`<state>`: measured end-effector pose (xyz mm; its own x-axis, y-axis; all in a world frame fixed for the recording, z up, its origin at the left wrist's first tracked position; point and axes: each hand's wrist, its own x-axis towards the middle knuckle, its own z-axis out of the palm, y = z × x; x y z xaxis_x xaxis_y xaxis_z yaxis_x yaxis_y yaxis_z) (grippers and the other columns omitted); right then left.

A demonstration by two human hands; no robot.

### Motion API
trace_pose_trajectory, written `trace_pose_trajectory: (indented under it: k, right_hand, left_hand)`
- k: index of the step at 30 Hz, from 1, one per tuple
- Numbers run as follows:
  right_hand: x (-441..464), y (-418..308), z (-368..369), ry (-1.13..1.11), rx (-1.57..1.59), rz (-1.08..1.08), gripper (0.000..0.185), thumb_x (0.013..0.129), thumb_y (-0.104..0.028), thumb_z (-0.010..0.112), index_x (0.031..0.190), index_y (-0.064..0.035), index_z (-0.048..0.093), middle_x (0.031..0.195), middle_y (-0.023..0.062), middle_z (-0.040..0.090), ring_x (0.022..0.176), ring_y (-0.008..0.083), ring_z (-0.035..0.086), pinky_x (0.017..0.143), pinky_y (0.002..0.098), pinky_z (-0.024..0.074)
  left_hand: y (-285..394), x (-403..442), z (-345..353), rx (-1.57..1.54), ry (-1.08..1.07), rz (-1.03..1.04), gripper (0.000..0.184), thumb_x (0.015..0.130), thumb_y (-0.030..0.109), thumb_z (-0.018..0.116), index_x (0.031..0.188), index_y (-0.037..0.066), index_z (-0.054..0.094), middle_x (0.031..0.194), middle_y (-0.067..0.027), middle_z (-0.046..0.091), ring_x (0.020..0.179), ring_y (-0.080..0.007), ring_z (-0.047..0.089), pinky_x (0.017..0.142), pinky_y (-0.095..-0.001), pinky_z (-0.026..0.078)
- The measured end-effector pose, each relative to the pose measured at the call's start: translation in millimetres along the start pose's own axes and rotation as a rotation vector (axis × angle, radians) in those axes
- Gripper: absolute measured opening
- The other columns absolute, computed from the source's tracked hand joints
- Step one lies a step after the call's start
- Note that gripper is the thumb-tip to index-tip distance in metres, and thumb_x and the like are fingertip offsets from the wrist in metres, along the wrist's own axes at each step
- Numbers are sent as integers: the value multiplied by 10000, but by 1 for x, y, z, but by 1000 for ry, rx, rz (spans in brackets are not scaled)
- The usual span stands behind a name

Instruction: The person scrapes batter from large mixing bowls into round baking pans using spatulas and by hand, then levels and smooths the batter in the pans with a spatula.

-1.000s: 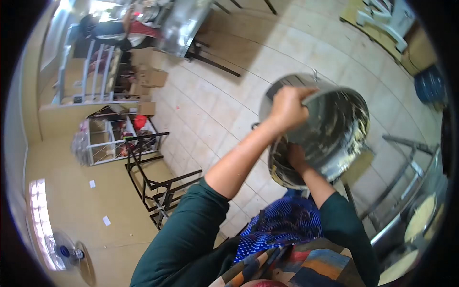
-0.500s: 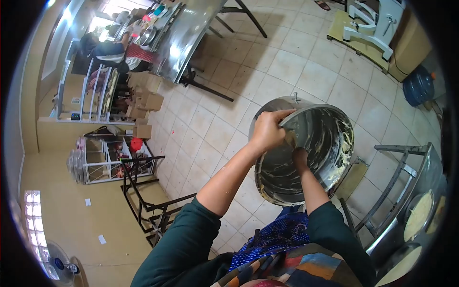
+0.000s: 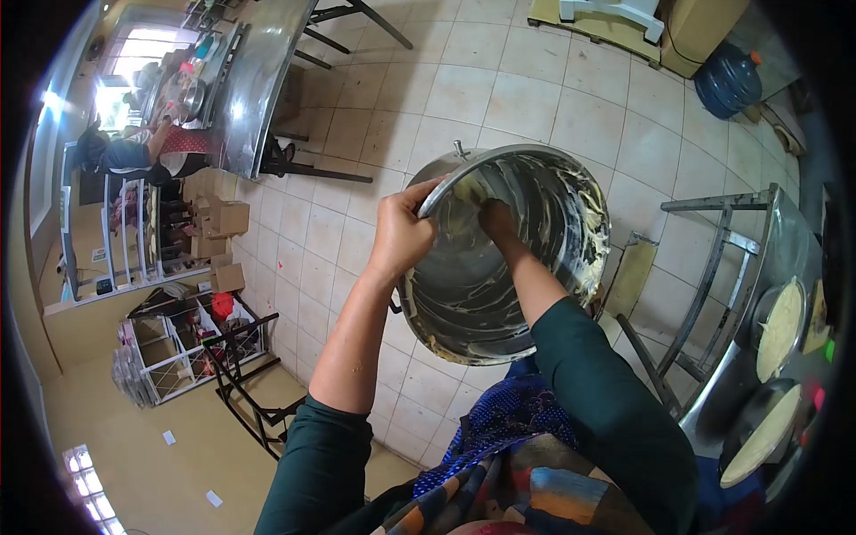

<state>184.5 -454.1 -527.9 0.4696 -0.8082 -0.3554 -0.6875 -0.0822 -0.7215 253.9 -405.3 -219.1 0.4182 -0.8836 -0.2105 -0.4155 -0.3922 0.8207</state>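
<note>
A large steel mixing bowl [image 3: 455,299] is tilted in front of me, its mouth turned toward me. Pale, creamy batter [image 3: 590,236] streaks its inner wall, thickest along the right side. My left hand [image 3: 403,236] is closed on the upper left rim, thumb over the edge. Deep inside the bowl is my right hand [image 3: 497,221], fingers curled near the far wall. A pale yellowish shape touches those fingers; whether it is a scraper or batter I cannot tell.
At right, two round pans of pale batter [image 3: 781,330] stand on a steel table [image 3: 792,236]. A blue water jug [image 3: 728,82] is on the tiled floor. Another person [image 3: 134,153] works by a long steel table [image 3: 263,67] at upper left. A black metal frame [image 3: 245,383] stands at left.
The view has shifted, so the bowl and both hands appear further left. My left hand keeps its hold on the rim; my right hand stays inside the bowl.
</note>
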Motion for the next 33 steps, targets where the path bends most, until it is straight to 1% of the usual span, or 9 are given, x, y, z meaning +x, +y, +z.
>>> trace_pose_trajectory:
  k: [6, 12, 14, 15, 19, 23, 29, 31, 33]
  right_hand:
    - [3, -30, -4, 111, 204, -187, 220, 774, -110, 484, 872, -26, 662, 827, 241, 632, 834, 377, 629, 776, 459, 487]
    - [-57, -33, -41, -94, 392, -258, 241, 829, -191, 510, 868, -5, 658, 768, 198, 649, 753, 367, 630, 707, 429, 478]
    - [-102, -19, -48, -101, 800, 34, 224, 854, -160, 496, 871, -9, 661, 721, 115, 655, 604, 282, 604, 565, 400, 467]
    - [-139, -53, -114, -285, 779, 350, 193, 885, -155, 491, 883, -40, 647, 669, 32, 600, 480, 143, 509, 412, 299, 383]
    - [-228, -18, -185, -332, 1107, 339, 174, 924, -204, 487, 884, -73, 595, 613, -6, 523, 409, 44, 394, 352, 183, 261]
    - [-299, 13, -271, -121, 1115, 316, 129, 917, -188, 498, 903, -84, 573, 654, -1, 525, 445, 38, 393, 358, 173, 252]
    - [-382, 52, -375, 748, 804, 206, 118, 924, -140, 495, 856, -85, 573, 622, -25, 512, 499, 37, 430, 450, 192, 334]
    - [-409, 81, -401, 1051, 484, 101, 127, 902, -133, 505, 849, -38, 573, 651, 39, 582, 543, 119, 545, 497, 269, 416]
    - [-433, 87, -421, 1247, 210, 290, 115, 892, -112, 502, 846, -16, 545, 656, 104, 592, 576, 216, 588, 543, 341, 446]
  left_hand:
    - [-1, 0, 3, 24, 18, 3, 502, 651, -127, 427, 1097, -17, 627, 970, -172, 679, 899, -142, 625, 786, -242, 462]
    - [3, -3, -4, 123, 87, 75, 413, 672, 1, 541, 1062, 57, 663, 897, -190, 674, 840, -223, 672, 737, -297, 489]
    - [-5, -1, -7, 130, 91, 87, 429, 663, -30, 512, 1065, 24, 651, 913, -193, 676, 855, -197, 655, 759, -291, 481]
    - [-6, -1, -8, 162, 90, 65, 445, 655, -60, 483, 1069, -9, 639, 928, -195, 678, 869, -171, 638, 780, -285, 474]
    - [-6, -14, -18, 138, 147, 158, 430, 637, 3, 535, 1044, 54, 666, 893, -205, 662, 852, -285, 666, 778, -339, 484]
    - [-28, -19, -21, 94, 208, 131, 458, 619, -19, 501, 1048, 14, 657, 923, -213, 667, 882, -289, 660, 800, -333, 477]
    - [-29, -31, -31, 86, 201, 171, 495, 607, -69, 464, 1080, -77, 612, 953, -230, 664, 869, -259, 654, 794, -327, 482]
    - [-45, -25, -32, 39, 213, 223, 480, 611, -81, 449, 1062, -90, 615, 932, -229, 666, 849, -255, 652, 779, -326, 485]
    - [-37, -33, -34, 29, 176, 230, 475, 614, -83, 442, 1054, -85, 621, 918, -217, 671, 839, -248, 654, 772, -317, 484]
